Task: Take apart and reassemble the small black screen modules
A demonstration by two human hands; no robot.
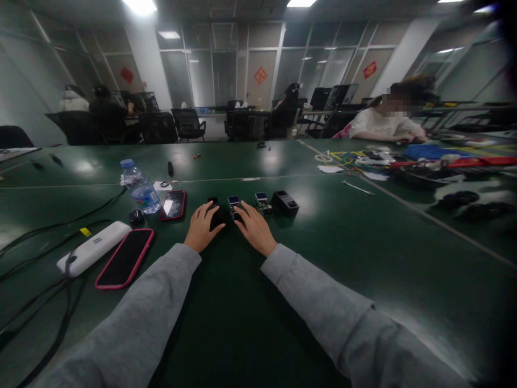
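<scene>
My left hand (203, 227) is over the table with thumb and fingers apart. Its fingertips are at a small black object (212, 200), mostly hidden by the hand and the dark shadow; I cannot tell whether they touch. Close by, my right hand (255, 226) has its fingers spread over the near part of a small device with a screen (233, 200). Just right of those fingers lies a bare circuit board with a screen (263, 205). A black box-shaped device (286, 202) ends the row on the right.
Left of my hands are a red-edged phone (173, 205), a pink-cased phone (126, 258), a white power bank (95, 248), a water bottle (140, 187) and black cables. A wrench (358, 187) and piled cables (355, 157) lie to the right. A person (383, 124) sits across the table.
</scene>
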